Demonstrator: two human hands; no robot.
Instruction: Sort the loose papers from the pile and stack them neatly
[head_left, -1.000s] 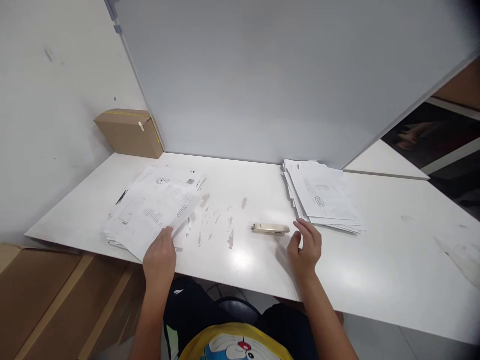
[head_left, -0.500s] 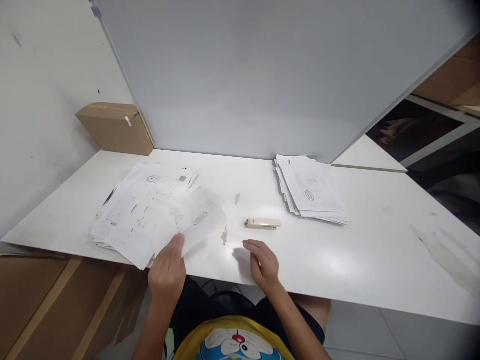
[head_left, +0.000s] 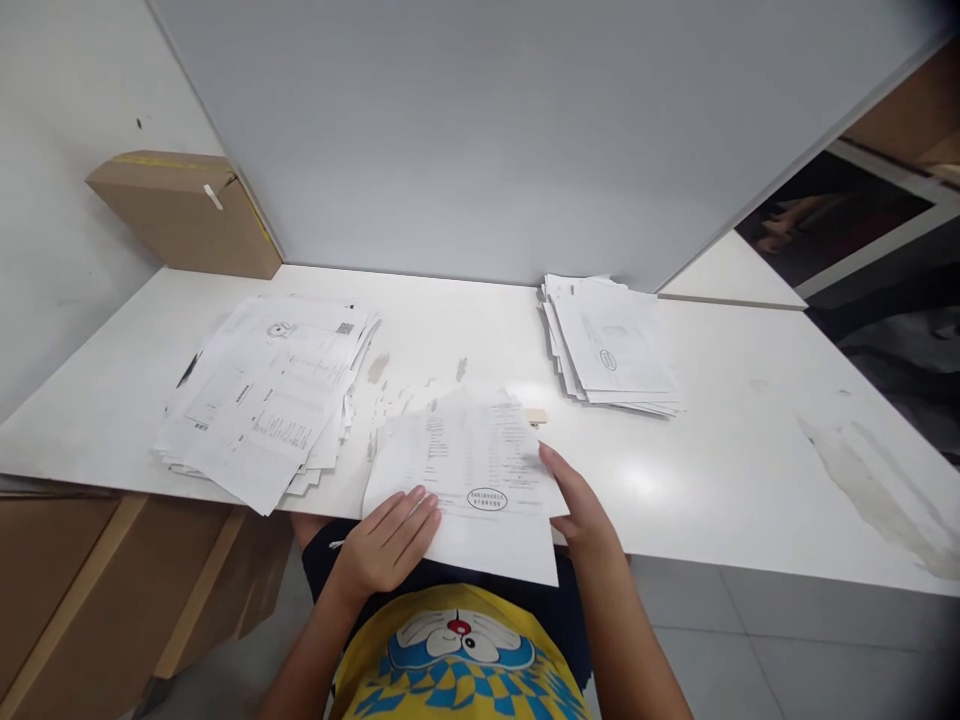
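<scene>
Printed paper sheets (head_left: pixel 465 450) with an oval stamp lie in front of me, their lower part hanging past the table's front edge. My left hand (head_left: pixel 394 540) is closed on their lower left edge, fingers on top and thumb hidden. At the right edge is my right hand (head_left: pixel 585 505), forefinger and thumb apart and touching or very near the paper. Behind the sheets a beige stapler (head_left: pixel 537 416) shows only its right end. A spread paper stack (head_left: pixel 262 390) lies on the left, and a neater paper stack (head_left: pixel 615 345) at the back right.
The white table (head_left: pixel 750 450) meets a grey panel (head_left: pixel 450 150) at the back. A cardboard box (head_left: pixel 184 215) stands in the back left corner. Below the table on the left are brown cardboard boxes (head_left: pixel 97 590). Another person's hand (head_left: pixel 791 222) shows through the gap at right.
My left hand has brought the paper from beside the left stack to the middle. My right hand has moved right to its edge. The paper now covers most of the stapler.
</scene>
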